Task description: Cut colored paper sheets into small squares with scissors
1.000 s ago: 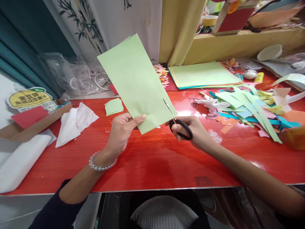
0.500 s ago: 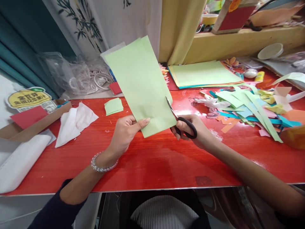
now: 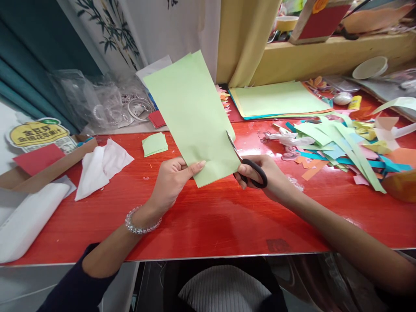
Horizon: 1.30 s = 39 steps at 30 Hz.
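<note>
The left hand's (image 3: 170, 182) fingers pinch the lower left edge of the green paper (image 3: 191, 117), thumb on its face; the right hand's (image 3: 273, 177) are curled round the black handles of the scissors (image 3: 261, 170). The paper is held up at the centre of the frame, tilted, above the red bench (image 3: 211, 225). Over the last second it has shifted slightly right, and more blade now shows at its right edge, where the margin bulges beyond the blade; that suggests a cut under way there, though whether the blades are parted I cannot tell. Just left of centre lie small green pieces (image 3: 155, 145); at right, a heap of paper strips (image 3: 341, 147); upper right, a stack of sheets (image 3: 279, 99).
</note>
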Motion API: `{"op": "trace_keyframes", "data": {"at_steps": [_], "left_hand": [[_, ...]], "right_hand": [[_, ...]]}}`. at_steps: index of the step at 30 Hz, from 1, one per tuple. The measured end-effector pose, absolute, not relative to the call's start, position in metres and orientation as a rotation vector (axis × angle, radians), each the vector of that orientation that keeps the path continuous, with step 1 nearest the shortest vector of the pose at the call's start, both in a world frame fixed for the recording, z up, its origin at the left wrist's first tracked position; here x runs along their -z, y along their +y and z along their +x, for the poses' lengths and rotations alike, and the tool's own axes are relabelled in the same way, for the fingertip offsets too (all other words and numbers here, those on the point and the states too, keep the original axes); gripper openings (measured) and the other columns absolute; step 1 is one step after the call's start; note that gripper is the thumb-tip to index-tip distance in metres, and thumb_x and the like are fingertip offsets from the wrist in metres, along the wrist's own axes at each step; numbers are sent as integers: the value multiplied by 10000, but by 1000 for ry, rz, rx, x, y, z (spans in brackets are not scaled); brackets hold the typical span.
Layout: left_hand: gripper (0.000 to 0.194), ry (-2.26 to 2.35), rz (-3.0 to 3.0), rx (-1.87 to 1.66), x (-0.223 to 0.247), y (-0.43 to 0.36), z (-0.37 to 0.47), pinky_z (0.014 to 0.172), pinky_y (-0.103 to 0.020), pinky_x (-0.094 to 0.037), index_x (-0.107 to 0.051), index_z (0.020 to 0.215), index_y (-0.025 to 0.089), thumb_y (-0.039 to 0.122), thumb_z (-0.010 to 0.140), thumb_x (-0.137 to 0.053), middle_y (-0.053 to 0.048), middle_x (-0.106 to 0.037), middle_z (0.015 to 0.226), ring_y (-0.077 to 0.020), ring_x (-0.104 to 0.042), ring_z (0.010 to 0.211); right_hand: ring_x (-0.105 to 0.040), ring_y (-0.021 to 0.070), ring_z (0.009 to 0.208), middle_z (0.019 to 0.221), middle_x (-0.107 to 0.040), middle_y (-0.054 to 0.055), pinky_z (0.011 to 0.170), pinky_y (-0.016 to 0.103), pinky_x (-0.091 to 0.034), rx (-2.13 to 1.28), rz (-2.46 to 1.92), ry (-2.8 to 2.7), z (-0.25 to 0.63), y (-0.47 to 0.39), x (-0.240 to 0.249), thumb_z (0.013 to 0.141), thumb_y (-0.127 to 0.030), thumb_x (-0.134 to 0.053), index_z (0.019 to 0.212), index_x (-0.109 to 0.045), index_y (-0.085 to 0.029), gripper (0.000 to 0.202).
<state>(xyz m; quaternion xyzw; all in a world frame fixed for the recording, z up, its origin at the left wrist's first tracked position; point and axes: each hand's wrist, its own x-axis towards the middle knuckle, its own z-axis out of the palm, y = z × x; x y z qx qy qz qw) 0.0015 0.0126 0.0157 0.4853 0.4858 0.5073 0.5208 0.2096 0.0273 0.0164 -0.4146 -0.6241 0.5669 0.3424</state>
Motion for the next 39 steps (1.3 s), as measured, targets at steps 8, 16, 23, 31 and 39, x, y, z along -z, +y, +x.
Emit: {"op": "trace_keyframes", "data": {"at_steps": [8, 16, 23, 31, 39], "left_hand": [[123, 1152, 1165, -1219, -14, 13, 1, 697, -293, -530, -716, 750, 174, 285, 697, -719, -38, -723, 768, -171, -657, 745], [142, 1156, 1177, -1218, -12, 13, 1, 679, -290, -524, -711, 752, 160, 289, 693, -721, -37, -710, 732, -172, -646, 733], [157, 1147, 1209, -1121, -5, 12, 1, 658, -273, -503, -690, 695, 145, 300, 708, -710, -27, -686, 712, -149, -618, 685], [166, 1188, 1241, -1099, 0, 11, 2, 648, -280, -498, -704, 735, 155, 316, 699, -714, -5, -636, 600, -157, -611, 676], [161, 1152, 1223, -1124, 1, 11, 2, 649, -274, -503, -711, 789, 152, 290, 706, -711, -18, -658, 667, -149, -608, 679]], "right_hand": [[-408, 53, 402, 472, -463, -39, 420, 237, -245, -1452, -1143, -1578, 205, 24, -24, 664, -561, -674, 512, -450, -173, 473], [-423, 59, 410, 467, -483, -33, 431, 236, -262, -1485, -1104, -1520, 205, 24, -19, 685, -539, -675, 532, -473, -168, 449], [-350, 54, 420, 463, -502, -19, 428, 241, -207, -1493, -1107, -1539, 209, 27, -14, 738, -578, -605, 569, -476, -165, 464], [-389, 61, 431, 485, -475, -23, 423, 241, -201, -1521, -1089, -1522, 209, 27, -14, 726, -590, -608, 592, -492, -165, 461], [-399, 58, 427, 463, -426, -44, 435, 246, -211, -1477, -1103, -1534, 209, 27, -14, 730, -555, -630, 556, -478, -166, 452]]}}
